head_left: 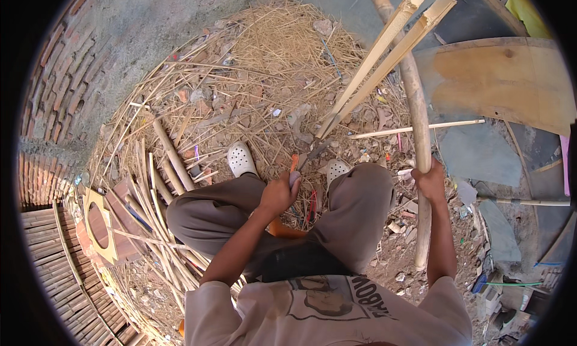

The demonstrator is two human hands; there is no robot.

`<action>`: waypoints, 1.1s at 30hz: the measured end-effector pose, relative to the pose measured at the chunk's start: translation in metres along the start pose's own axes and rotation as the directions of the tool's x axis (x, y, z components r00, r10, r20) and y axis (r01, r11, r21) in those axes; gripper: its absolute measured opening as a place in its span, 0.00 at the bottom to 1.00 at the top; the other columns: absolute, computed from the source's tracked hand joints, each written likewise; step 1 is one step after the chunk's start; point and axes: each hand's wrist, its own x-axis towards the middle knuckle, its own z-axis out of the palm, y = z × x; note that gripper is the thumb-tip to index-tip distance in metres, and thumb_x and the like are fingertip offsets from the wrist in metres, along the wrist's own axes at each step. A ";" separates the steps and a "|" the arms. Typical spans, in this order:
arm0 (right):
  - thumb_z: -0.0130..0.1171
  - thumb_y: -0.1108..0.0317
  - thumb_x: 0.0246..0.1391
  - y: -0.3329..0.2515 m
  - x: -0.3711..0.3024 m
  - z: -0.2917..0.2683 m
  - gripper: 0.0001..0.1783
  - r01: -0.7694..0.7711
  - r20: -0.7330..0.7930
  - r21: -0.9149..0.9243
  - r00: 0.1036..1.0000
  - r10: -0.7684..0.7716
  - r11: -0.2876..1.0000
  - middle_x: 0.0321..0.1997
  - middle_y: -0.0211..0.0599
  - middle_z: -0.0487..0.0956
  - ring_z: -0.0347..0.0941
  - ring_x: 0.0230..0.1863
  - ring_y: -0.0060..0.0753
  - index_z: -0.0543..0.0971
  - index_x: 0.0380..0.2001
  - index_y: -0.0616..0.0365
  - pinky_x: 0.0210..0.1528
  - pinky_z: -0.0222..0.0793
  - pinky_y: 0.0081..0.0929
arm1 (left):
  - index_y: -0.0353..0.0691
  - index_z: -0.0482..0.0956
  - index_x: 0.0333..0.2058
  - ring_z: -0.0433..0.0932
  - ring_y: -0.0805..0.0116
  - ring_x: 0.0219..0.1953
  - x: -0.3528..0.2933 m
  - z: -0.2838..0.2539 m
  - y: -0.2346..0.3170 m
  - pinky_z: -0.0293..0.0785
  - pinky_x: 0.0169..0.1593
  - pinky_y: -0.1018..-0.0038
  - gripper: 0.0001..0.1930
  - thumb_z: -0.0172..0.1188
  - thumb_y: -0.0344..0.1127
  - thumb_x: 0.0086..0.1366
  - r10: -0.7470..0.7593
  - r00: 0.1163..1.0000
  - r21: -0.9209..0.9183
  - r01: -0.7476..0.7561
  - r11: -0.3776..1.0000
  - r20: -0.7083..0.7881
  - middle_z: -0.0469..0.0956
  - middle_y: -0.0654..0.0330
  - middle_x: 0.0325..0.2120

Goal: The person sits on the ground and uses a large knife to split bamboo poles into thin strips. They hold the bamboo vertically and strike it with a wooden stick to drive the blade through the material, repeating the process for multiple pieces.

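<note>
My left hand is closed round the handle of a knife between my knees. The knife's dark blade slants up to the right and meets the lower end of a bamboo length. That bamboo is split into two pale halves that spread apart toward the top right. On the right, my right hand is wrapped round a thick, round wooden pole. The pole runs roughly upright past the right knee, its upper part crossing behind the split bamboo. My fingers hide most of the knife handle.
Bamboo strips and short poles lie heaped at my left. Straw and rubble cover the ground ahead. A thin strip lies across the right side. A brick wall stands left; brown boards lie right.
</note>
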 end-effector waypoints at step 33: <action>0.68 0.59 0.46 0.277 0.005 0.179 0.22 -0.061 0.297 -0.085 0.951 0.084 0.994 0.32 0.51 0.82 0.80 0.36 0.44 0.78 0.40 0.64 0.41 0.73 0.38 | 0.33 0.72 0.41 0.79 0.35 0.30 0.034 0.107 -0.074 0.74 0.35 0.46 0.21 0.54 0.50 0.67 -0.130 0.991 0.018 0.129 0.991 0.030 0.79 0.36 0.27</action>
